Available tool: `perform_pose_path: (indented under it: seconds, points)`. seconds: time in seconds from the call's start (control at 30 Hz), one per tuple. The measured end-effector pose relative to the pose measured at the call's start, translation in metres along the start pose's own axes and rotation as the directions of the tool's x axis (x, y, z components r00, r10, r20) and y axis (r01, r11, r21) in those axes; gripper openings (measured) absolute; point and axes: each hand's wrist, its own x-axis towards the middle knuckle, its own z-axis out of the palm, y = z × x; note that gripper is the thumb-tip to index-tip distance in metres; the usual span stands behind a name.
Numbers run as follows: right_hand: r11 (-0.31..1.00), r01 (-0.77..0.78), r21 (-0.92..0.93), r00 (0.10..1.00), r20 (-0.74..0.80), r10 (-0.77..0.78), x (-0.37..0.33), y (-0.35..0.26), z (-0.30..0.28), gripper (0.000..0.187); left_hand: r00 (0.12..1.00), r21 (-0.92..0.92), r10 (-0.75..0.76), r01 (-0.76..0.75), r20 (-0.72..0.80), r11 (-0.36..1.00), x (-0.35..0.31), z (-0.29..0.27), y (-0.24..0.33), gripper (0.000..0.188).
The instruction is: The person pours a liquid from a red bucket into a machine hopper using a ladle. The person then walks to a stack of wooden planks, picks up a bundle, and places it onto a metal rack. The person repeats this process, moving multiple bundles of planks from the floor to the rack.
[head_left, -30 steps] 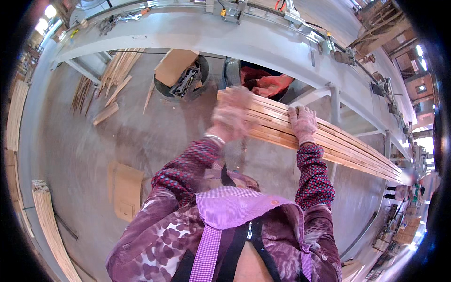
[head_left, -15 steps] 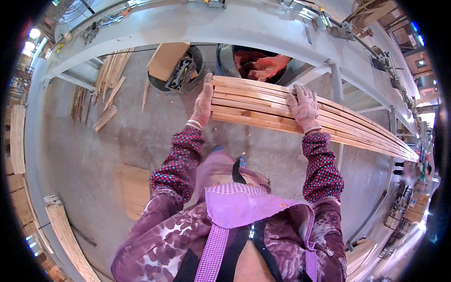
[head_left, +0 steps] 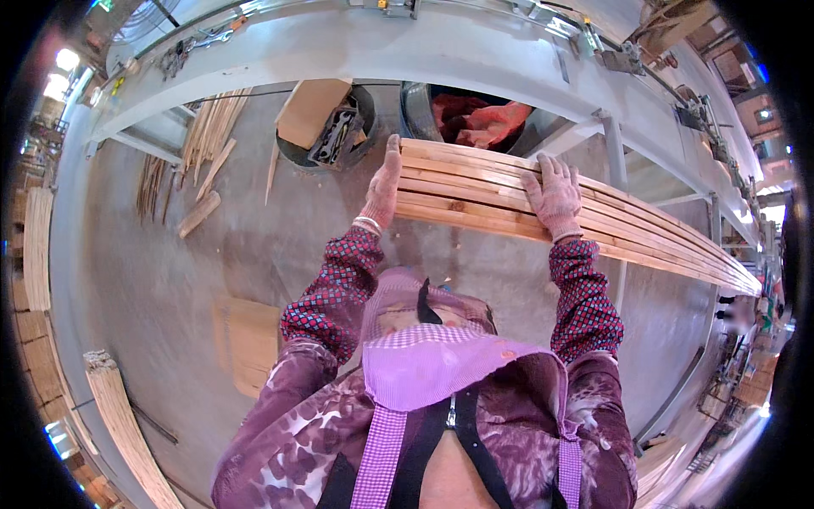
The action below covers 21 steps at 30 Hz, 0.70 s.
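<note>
1. Planks [head_left: 487, 188] form a bundle stretching from the left hand [head_left: 387, 185] away to the right
2. That hand's grip lies flat against their left ends, fingers straight and close together
3. The right hand [head_left: 556, 198] rests across several planks, its grip spread
4. Bin [head_left: 416, 112] with red cloth [head_left: 490, 125] stands beyond the planks, under the surface [head_left: 339, 58]
</note>
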Motion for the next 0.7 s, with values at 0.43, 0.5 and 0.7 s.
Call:
perform_pose_path:
  seconds: [0.43,0.5,0.7]
  points:
    - [1.0,-0.009,0.003,0.993,-0.116,0.009,-0.003,0.003,0.008,0.055,0.929,0.764,0.328,-0.335,0.171,0.551,0.01,0.006,0.031,0.084]
    - [1.0,-0.015,0.005,0.976,-0.218,0.016,-0.009,0.002,0.005,0.048,0.813,0.816,0.388,-0.537,0.434,0.213,0.016,0.044,0.049,0.09]
    - [0.994,-0.048,0.102,0.981,-0.182,0.066,-0.01,-0.017,-0.02,0.046,0.715,0.71,0.04,-0.683,0.698,-0.173,0.005,0.126,0.046,0.116]
